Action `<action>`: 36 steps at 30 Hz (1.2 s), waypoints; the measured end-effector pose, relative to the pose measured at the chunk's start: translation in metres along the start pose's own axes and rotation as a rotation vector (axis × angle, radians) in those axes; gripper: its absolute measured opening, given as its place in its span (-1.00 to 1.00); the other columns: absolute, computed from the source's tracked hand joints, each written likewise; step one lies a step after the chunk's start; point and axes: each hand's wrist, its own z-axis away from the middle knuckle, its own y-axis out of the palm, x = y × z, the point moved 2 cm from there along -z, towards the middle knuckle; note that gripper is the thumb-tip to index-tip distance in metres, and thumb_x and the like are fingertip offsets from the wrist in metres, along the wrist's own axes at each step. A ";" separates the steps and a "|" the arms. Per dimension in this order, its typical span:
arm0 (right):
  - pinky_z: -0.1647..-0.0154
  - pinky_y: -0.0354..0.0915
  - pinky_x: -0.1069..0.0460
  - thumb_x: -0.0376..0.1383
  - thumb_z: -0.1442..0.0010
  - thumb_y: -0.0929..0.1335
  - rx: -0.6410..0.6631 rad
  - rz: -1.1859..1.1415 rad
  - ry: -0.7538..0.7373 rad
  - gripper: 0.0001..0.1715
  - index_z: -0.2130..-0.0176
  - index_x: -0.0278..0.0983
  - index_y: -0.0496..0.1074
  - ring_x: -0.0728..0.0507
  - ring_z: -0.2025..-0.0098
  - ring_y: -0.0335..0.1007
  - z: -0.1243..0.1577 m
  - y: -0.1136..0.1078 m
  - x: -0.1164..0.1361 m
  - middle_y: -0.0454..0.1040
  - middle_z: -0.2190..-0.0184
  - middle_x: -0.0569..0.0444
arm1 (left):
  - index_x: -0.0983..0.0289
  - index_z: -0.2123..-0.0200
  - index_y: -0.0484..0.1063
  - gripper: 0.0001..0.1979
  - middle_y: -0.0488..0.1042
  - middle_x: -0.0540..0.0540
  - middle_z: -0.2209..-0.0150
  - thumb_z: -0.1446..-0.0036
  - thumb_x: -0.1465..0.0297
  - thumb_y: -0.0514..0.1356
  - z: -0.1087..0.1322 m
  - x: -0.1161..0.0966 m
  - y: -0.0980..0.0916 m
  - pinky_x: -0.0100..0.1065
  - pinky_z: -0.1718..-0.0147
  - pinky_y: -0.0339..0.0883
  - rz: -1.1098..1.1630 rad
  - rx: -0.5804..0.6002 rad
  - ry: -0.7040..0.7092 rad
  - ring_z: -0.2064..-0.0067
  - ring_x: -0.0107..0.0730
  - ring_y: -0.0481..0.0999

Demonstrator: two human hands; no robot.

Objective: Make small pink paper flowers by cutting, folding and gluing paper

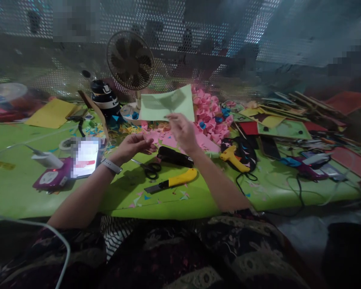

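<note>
My right hand (183, 130) is raised over the middle of the table, its fingers pinched at the lower edge of a light green paper sheet (167, 105). The sheet is tilted up and slightly curved, with a shadow across it. Lower and to the left, my left hand (135, 145) has its fingers curled together; anything between them is too small to make out. Beneath the hands lie black-handled scissors (151, 170), a black stapler (175, 156) and a yellow cutter knife (180, 178) with its blade out. Pink paper (206, 140) lies behind them.
Pink folded paper flowers (210, 110) are heaped behind my right hand. A yellow glue gun (236, 158) lies to the right. On the left are a lit phone (86, 158), a purple power strip (52, 176) and a dark bottle (105, 100). A fan (130, 60) stands behind.
</note>
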 end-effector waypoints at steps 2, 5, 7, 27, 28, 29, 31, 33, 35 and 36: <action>0.58 0.12 0.06 -0.13 -0.36 0.24 -0.151 -0.031 0.069 -0.72 0.05 -0.22 0.37 -0.01 0.61 0.08 -0.008 -0.023 -0.008 0.21 0.59 0.22 | 0.34 0.33 0.53 -0.54 0.64 0.17 0.37 0.15 0.09 0.47 -0.001 -0.001 -0.004 -0.37 0.37 0.56 0.040 -0.064 0.026 0.31 -0.25 0.66; 0.57 0.14 0.06 0.02 -0.31 0.27 -0.169 -0.044 0.113 -0.62 0.11 -0.20 0.39 -0.01 0.62 0.10 -0.013 -0.050 -0.023 0.16 0.64 0.24 | 0.33 0.30 0.51 -0.59 0.64 0.19 0.29 0.10 0.15 0.46 -0.003 0.000 -0.007 -0.41 0.41 0.54 0.068 -0.078 0.036 0.23 -0.21 0.67; 0.56 0.18 0.05 0.02 -0.24 0.33 -0.049 -0.009 0.184 -0.63 0.19 -0.22 0.42 -0.01 0.62 0.14 -0.010 -0.059 -0.035 0.21 0.65 0.23 | 0.33 0.30 0.50 -0.61 0.64 0.20 0.25 0.07 0.17 0.45 -0.004 0.002 -0.007 -0.45 0.44 0.52 0.067 -0.081 0.035 0.24 -0.23 0.67; 0.40 0.18 0.02 -0.28 -0.20 0.34 0.351 0.794 0.290 -0.82 0.27 -0.27 0.55 -0.16 0.34 0.46 0.013 -0.100 -0.038 0.61 0.33 -0.03 | 0.35 0.40 0.49 -0.70 0.56 0.07 0.45 0.05 0.26 0.45 -0.009 0.009 -0.006 -0.55 0.52 0.44 0.130 -0.277 -0.071 0.53 -0.57 0.50; 0.41 0.18 0.02 -0.28 -0.19 0.35 0.379 0.817 0.296 -0.83 0.29 -0.27 0.55 -0.16 0.35 0.46 0.015 -0.100 -0.039 0.61 0.34 -0.03 | 0.36 0.40 0.49 -0.71 0.56 0.07 0.46 0.05 0.27 0.45 -0.008 0.010 -0.006 -0.56 0.53 0.43 0.123 -0.270 -0.081 0.53 -0.56 0.50; 0.41 0.17 0.02 -0.28 -0.19 0.35 0.405 0.836 0.294 -0.84 0.30 -0.26 0.55 -0.16 0.36 0.45 0.016 -0.099 -0.041 0.61 0.35 -0.02 | 0.36 0.39 0.50 -0.71 0.56 0.07 0.46 0.04 0.27 0.45 -0.006 0.011 -0.005 -0.56 0.53 0.43 0.117 -0.268 -0.088 0.52 -0.56 0.51; 0.41 0.16 0.02 -0.28 -0.18 0.36 0.431 0.859 0.263 -0.87 0.32 -0.25 0.54 -0.16 0.36 0.44 0.019 -0.096 -0.045 0.61 0.36 -0.01 | 0.36 0.38 0.50 -0.71 0.56 0.08 0.46 0.04 0.28 0.44 -0.002 0.013 -0.005 -0.56 0.52 0.43 0.113 -0.271 -0.097 0.50 -0.53 0.53; 0.42 0.15 0.02 -0.29 -0.18 0.36 0.413 0.864 0.233 -0.87 0.33 -0.24 0.54 -0.15 0.37 0.43 0.019 -0.095 -0.048 0.60 0.38 0.00 | 0.36 0.39 0.49 -0.71 0.57 0.09 0.47 0.02 0.27 0.43 0.002 0.015 -0.005 -0.54 0.49 0.46 0.127 -0.286 -0.093 0.48 -0.50 0.55; 0.41 0.14 0.02 -0.27 -0.19 0.34 0.366 0.871 0.232 -0.83 0.32 -0.25 0.54 -0.15 0.38 0.42 0.018 -0.094 -0.049 0.59 0.38 -0.01 | 0.36 0.38 0.48 -0.72 0.58 0.10 0.45 0.01 0.27 0.42 0.005 0.013 -0.007 -0.52 0.45 0.48 0.152 -0.317 -0.074 0.44 -0.48 0.58; 0.41 0.15 0.01 -0.26 -0.21 0.32 0.344 0.877 0.235 -0.80 0.31 -0.26 0.55 -0.16 0.38 0.42 0.017 -0.094 -0.049 0.59 0.38 -0.02 | 0.35 0.36 0.48 -0.73 0.59 0.10 0.42 0.00 0.28 0.41 0.006 0.011 -0.009 -0.51 0.43 0.48 0.165 -0.337 -0.059 0.42 -0.47 0.59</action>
